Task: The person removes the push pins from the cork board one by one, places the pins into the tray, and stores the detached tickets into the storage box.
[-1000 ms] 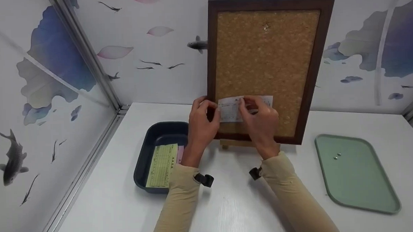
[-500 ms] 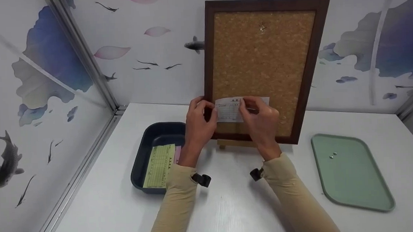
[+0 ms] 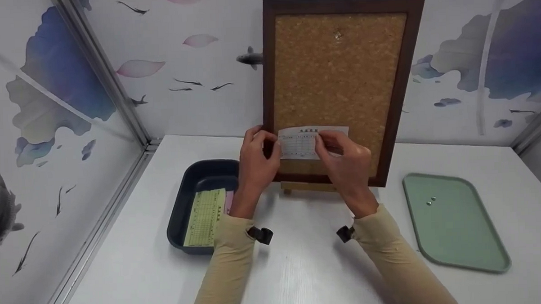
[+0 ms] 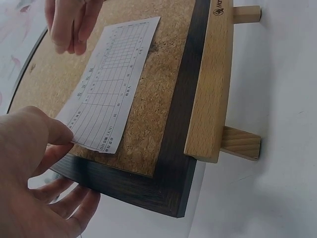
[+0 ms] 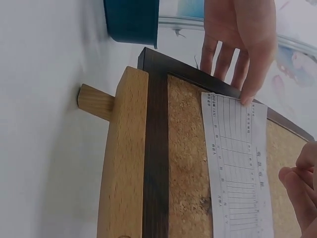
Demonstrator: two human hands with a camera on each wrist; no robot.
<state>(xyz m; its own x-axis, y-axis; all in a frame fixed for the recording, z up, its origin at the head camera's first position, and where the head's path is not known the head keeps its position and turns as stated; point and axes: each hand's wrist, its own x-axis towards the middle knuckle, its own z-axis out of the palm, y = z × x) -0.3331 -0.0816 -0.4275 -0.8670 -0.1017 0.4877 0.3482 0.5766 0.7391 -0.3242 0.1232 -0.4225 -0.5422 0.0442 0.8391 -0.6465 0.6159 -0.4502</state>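
Note:
A cork board (image 3: 340, 77) in a dark brown frame leans on a wooden stand (image 4: 210, 84) at the back of the white table. A white printed slip (image 3: 297, 144) lies flat against the lower cork. My left hand (image 3: 255, 166) is at the slip's left end. Its thumb (image 4: 59, 134) presses that corner and its straight fingers (image 5: 247, 74) reach over the frame's edge. My right hand (image 3: 347, 163) covers the slip's right half in the head view. Its fingertips (image 4: 67, 42) are bunched by the slip's top edge, and anything between them is hidden.
A navy tray (image 3: 195, 181) left of the board holds a yellow-green slip (image 3: 205, 217) over a pink one. A pale green tray (image 3: 453, 235) on the right carries two small pins (image 3: 430, 201). One pin (image 3: 337, 34) sits high in the cork. Patterned walls close in the back and left.
My right hand has dropped slightly and shifted right, away from the slip's top edge. The left hand and the slip have stayed in place.

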